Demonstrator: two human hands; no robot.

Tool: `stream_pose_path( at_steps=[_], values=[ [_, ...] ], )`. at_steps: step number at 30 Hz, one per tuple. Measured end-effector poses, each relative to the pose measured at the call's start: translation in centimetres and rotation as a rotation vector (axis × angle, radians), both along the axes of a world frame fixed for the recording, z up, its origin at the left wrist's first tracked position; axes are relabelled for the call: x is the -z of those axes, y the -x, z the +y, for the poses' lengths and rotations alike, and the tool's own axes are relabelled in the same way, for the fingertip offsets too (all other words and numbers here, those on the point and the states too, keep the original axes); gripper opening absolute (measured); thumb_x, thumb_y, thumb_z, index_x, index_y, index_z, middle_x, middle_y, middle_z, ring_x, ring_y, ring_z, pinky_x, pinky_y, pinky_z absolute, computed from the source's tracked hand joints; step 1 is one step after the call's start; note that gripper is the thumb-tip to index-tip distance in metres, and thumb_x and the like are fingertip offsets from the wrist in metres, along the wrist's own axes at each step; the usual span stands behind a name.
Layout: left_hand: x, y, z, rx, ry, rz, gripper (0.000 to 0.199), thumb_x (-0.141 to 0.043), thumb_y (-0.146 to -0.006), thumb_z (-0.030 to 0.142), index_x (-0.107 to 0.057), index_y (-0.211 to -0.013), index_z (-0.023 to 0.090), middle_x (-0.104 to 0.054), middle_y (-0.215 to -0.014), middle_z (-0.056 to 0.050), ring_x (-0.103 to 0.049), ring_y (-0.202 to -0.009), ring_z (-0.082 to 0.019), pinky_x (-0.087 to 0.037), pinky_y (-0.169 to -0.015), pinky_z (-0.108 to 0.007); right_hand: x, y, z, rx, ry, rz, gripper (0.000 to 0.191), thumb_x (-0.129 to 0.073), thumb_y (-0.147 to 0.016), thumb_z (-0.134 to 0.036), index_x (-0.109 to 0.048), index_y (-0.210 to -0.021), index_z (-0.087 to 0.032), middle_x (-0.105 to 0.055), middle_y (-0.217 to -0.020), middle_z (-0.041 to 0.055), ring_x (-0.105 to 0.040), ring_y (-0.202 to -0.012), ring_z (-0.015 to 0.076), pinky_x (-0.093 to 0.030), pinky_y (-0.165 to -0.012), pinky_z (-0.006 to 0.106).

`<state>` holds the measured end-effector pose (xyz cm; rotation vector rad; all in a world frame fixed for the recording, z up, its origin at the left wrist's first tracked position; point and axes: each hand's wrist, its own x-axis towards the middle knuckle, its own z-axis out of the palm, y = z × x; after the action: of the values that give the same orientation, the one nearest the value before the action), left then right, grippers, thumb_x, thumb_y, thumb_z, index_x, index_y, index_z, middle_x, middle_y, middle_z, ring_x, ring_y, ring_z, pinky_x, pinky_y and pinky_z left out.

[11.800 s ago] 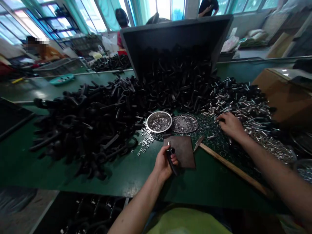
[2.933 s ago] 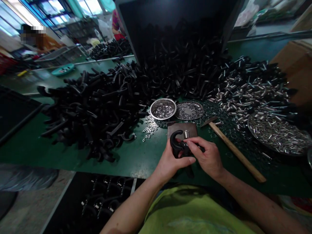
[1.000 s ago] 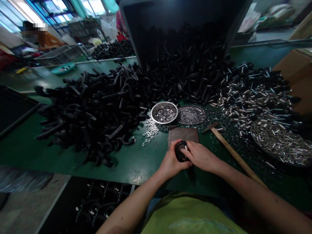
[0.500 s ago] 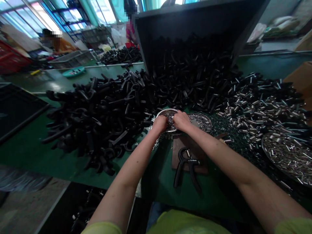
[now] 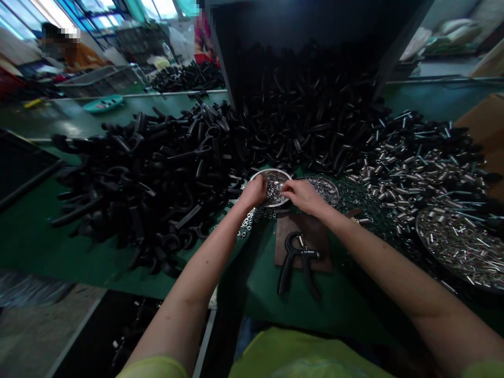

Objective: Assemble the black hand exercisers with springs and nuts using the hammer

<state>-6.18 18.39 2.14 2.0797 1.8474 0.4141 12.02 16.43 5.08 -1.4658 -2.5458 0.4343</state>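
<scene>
Watching remotely, I see left hand [image 5: 254, 191] and right hand [image 5: 303, 193], fingers curled, flanking metal pieces [image 5: 274, 190] inside the bowl [image 5: 275, 172]; whether pinching any, I can't tell.

A single piece of writing shows: small white lettering [image 5: 308, 252] on the short black bar of the black hand grip [image 5: 289, 258], which lies partly on the brown plate [image 5: 318, 231]. It forms one short word that looks like "GymBeam", though it is too small and blurred for each letter to be certain.
</scene>
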Motion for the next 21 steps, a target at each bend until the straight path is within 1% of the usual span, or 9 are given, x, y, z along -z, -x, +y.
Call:
stream_pose_path(
  at_steps=[2, 5, 7, 9, 12, 14, 16, 19, 21],
  values=[
    [-0.2, 0.3, -1.8, -0.028, 0.031, -0.164, 0.022, -0.042, -0.087, 0.025, -0.056, -0.099, 0.013, -0.066, -0.076, -0.007, -0.061, -0.067, -0.016, -0.045, -0.063, -0.025, 0.3, -2.1, -2.0, -0.020, 0.054, 0.121, 0.018, -0.049, -0.088, -0.020, -0.066, -0.095, -0.018, -0.068, -0.098, 0.0044, -0.060, -0.093, 0.0158, -0.042, -0.082, 0.026],
    [-0.2, 0.4, -5.7, -0.091, 0.154, -0.590, 0.016, -0.050, -0.082, 0.030, -0.055, -0.080, 0.015, -0.054, -0.055, 0.003, -0.051, -0.048, -0.010, -0.039, -0.049, -0.021, 1.6, -4.5, -5.3, 0.001, 0.170, 0.283, 0.016, -0.054, -0.082, -0.013, -0.069, -0.085, -0.019, -0.067, -0.091, 0.0035, -0.060, -0.088, 0.0161, -0.043, -0.081, 0.028],
    [0.0, 0.2, -8.6, -0.110, 0.260, -0.800, 0.018, -0.058, -0.076, 0.032, -0.056, -0.072, 0.015, -0.049, -0.052, 0.005, -0.045, -0.044, -0.008, -0.035, -0.045, -0.020, 2.5, -5.2, -7.0, 0.042, 0.213, 0.332, 0.015, -0.056, -0.080, -0.011, -0.068, -0.086, -0.018, -0.067, -0.089, 0.0031, -0.061, -0.085, 0.0158, -0.044, -0.079, 0.029],
    [0.4, -0.2, -11.3, -0.121, 0.354, -0.896, 0.021, -0.065, -0.070, 0.034, -0.059, -0.070, 0.014, -0.051, -0.054, 0.004, -0.045, -0.044, -0.007, -0.035, -0.045, -0.020, 3.1, -5.2, -8.1, 0.075, 0.221, 0.365, 0.015, -0.057, -0.078, -0.009, -0.065, -0.088, -0.017, -0.067, -0.088, 0.0029, -0.061, -0.082, 0.0147, -0.045, -0.076, 0.027],
    [1.3, -0.8, -14.3, -0.141, 0.426, -0.932, 0.024, -0.067, -0.069, 0.037, -0.065, -0.073, 0.013, -0.058, -0.060, 0.002, -0.049, -0.048, -0.008, -0.039, -0.050, -0.021, 3.2, -4.5, -8.7, 0.064, 0.172, 0.324, 0.019, -0.056, -0.076, -0.005, -0.061, -0.091, -0.016, -0.065, -0.086, 0.0033, -0.059, -0.081, 0.0144, -0.045, -0.073, 0.026],
    [1.8, -1.1, -15.7, -0.135, 0.438, -0.948, 0.025, -0.067, -0.070, 0.037, -0.067, -0.080, 0.013, -0.062, -0.065, 0.000, -0.053, -0.052, -0.010, -0.042, -0.053, -0.023, 3.0, -4.0, -9.0, 0.033, 0.085, 0.234, 0.019, -0.052, -0.078, -0.004, -0.061, -0.091, -0.015, -0.065, -0.085, 0.0049, -0.058, -0.083, 0.0158, -0.044, -0.074, 0.026],
    [2.2, -1.6, -16.5, -0.110, 0.420, -0.962, 0.025, -0.067, -0.070, 0.036, -0.067, -0.084, 0.014, -0.065, -0.069, 0.000, -0.057, -0.057, -0.012, -0.045, -0.057, -0.024, 3.0, -3.4, -9.6, -0.032, -0.024, 0.104, 0.019, -0.048, -0.081, -0.005, -0.061, -0.091, -0.015, -0.064, -0.085, 0.0075, -0.056, -0.086, 0.0185, -0.043, -0.074, 0.028],
    [2.2, -2.7, -17.1, -0.054, 0.313, -0.855, 0.020, -0.065, -0.075, 0.035, -0.065, -0.081, 0.016, -0.065, -0.068, 0.000, -0.059, -0.062, -0.014, -0.045, -0.060, -0.024, 3.5, -3.1, -10.9, -0.151, -0.143, -0.066, 0.020, -0.044, -0.085, -0.009, -0.063, -0.090, -0.014, -0.065, -0.084, 0.0106, -0.054, -0.089, 0.0223, -0.044, -0.071, 0.030],
    [2.0, -3.6, -17.1, -0.002, 0.191, -0.691, 0.016, -0.063, -0.078, 0.032, -0.065, -0.077, 0.017, -0.064, -0.071, 0.000, -0.059, -0.067, -0.014, -0.043, -0.063, -0.024, 4.0, -3.8, -11.7, -0.178, -0.193, -0.051, 0.025, -0.043, -0.087, -0.010, -0.062, -0.101, -0.014, -0.066, -0.093, 0.0113, -0.054, -0.093, 0.0223, -0.044, -0.075, 0.031]
  ],
)
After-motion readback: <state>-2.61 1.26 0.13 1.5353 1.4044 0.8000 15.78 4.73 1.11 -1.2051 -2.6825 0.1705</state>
